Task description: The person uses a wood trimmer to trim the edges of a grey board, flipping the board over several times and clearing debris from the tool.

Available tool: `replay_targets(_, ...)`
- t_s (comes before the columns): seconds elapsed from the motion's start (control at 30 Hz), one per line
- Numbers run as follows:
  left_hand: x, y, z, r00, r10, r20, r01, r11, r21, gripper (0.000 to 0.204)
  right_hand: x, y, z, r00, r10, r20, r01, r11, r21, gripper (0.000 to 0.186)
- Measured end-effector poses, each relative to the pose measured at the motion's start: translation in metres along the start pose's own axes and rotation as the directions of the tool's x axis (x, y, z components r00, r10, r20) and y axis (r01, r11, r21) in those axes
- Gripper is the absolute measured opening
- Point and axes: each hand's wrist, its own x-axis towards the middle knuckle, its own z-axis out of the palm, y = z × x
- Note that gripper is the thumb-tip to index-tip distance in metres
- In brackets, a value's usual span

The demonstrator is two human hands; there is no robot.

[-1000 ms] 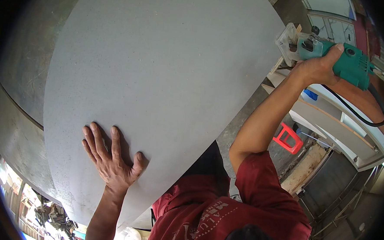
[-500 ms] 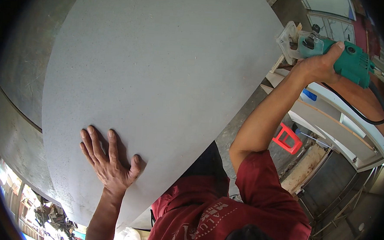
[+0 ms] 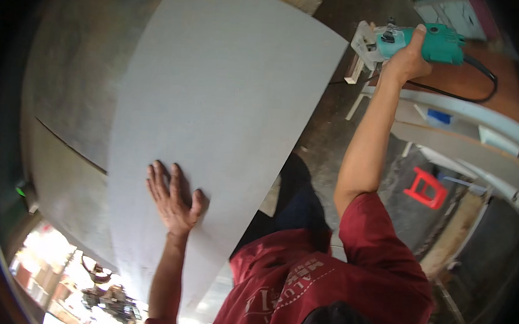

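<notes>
Grasping a green power tool (image 3: 444, 45), the right grip (image 3: 407, 63) held it beside the far-right corner of a grey panel (image 3: 228, 96), where the left grip (image 3: 177, 211) lay flat, fingers spread, apparently steadying it.

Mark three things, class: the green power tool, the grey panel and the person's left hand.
Green power tool (image 3: 444, 45), head view, on its body.
Grey panel (image 3: 222, 116), head view, on its upper face.
Left hand (image 3: 177, 210), head view, on its back.
</notes>
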Motion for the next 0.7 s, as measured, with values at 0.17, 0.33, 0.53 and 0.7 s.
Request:
replay_targets(0.17,-0.004,0.02,0.014,0.993,0.103,-0.049,-0.11,0.976,-0.187,0.077,0.021,0.019,-0.1,0.839,0.529,0.123,-0.543,0.812,0.214,0.039)
replay_targets(0.33,0.05,0.15,0.04,0.902,0.374,0.215,-0.376,0.926,-0.029,0.077,-0.01,0.05,-0.256,0.644,0.73,0.227,-0.62,0.673,-0.403,0.045)
replay_targets(0.53,0.193,0.209,0.066,0.866,0.499,0.025,-0.499,0.866,-0.014,0.069,-0.073,0.036,-0.425,0.583,0.763,0.278,-0.382,0.56,-0.735,0.047)
replay_targets(0.7,0.303,0.252,0.075,0.875,0.484,-0.038,-0.483,0.875,0.024,0.055,-0.118,0.032,-0.531,0.485,0.867,0.114,-0.581,0.417,-0.699,0.046)
